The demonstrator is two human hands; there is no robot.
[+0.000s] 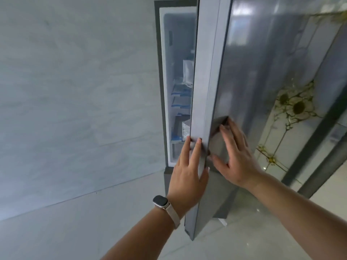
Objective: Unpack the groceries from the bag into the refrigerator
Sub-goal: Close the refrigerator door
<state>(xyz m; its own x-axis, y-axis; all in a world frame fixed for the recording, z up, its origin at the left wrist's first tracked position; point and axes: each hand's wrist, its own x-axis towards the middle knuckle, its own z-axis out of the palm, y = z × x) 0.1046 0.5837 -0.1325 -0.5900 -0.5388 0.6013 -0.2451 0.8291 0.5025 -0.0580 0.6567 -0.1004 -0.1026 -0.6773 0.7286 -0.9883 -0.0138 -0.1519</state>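
I see my left hand (187, 171) holding the edge of the part-open refrigerator door (244, 72), right hand (236, 154) flat on its front; packets (181, 94) sit on the shelves inside.

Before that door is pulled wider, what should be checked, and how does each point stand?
1. Grey steel refrigerator door ajar: ok, a gap shows the interior.
2. Left hand grip: ok, fingers and thumb pinch the door's edge.
3. Right hand placed: ok, straight fingers lie flat on the door front by the recessed handle.
4. Free shelf room: cannot tell; blue-and-white packets fill what shows.
5. Grocery bag within reach: cannot tell, it is out of view.
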